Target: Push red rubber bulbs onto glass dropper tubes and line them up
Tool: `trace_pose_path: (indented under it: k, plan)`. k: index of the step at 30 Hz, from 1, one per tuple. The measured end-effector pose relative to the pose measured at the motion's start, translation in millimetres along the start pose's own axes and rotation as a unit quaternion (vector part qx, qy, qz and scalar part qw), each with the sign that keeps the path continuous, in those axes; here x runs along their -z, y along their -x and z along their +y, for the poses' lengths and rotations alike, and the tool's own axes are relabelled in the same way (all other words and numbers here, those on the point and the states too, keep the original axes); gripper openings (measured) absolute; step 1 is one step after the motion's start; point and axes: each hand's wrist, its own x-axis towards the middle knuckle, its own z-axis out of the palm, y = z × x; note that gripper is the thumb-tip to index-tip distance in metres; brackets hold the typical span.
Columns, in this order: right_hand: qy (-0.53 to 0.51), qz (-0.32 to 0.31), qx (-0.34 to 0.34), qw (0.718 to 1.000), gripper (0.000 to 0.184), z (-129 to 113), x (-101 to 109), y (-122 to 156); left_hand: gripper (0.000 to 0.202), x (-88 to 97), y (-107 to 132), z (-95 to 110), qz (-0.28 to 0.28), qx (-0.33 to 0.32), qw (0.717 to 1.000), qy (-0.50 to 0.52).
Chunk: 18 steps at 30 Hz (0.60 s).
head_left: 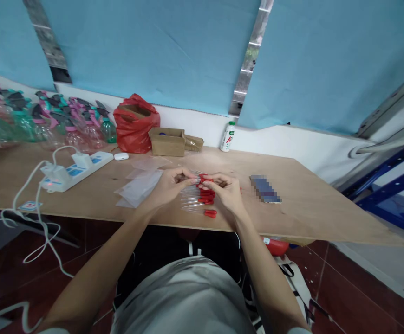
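Observation:
My left hand (172, 183) is closed in a pinch over the middle of the table, at the glass end of a dropper (200, 178) with a red rubber bulb. Opposite it, my right hand (227, 188) pinches the same dropper by its red end. The fingertips nearly meet and cover much of it. Below them lies a pile of similar droppers (205, 201), thin clear tubes pointing left and red bulbs to the right. One red bulb (210, 213) is nearest the table's front edge. Clear plastic bags (137, 189) spread beside my left wrist.
A power strip (73, 172) with white cables stands left, near a white case (121, 156). Spray bottles (73, 132), a red plastic bag (135, 127), a cardboard box (167, 143) and a white bottle (227, 137) line the back. A phone (265, 189) lies right.

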Motion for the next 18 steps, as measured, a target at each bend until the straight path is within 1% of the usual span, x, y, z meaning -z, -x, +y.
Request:
trace_pose_path:
  k: [6, 12, 18]
  plan:
    - [0.031, 0.002, -0.002, 1.0, 0.036, 0.7, 0.0, 0.9, 0.02, 1.3, -0.2, -0.5, -0.005, -0.006, 1.0, -0.021]
    - [0.041, 0.007, 0.003, 0.999, 0.038, 3.1, -0.6, 0.2, 0.019, -0.1, -0.4, -3.1, -0.005, -0.005, 1.0, -0.022]
    - [0.069, -0.004, 0.013, 0.998, 0.036, 5.9, 1.8, 1.2, 0.021, 0.3, 0.1, -4.5, -0.004, 0.004, 1.0, -0.03]
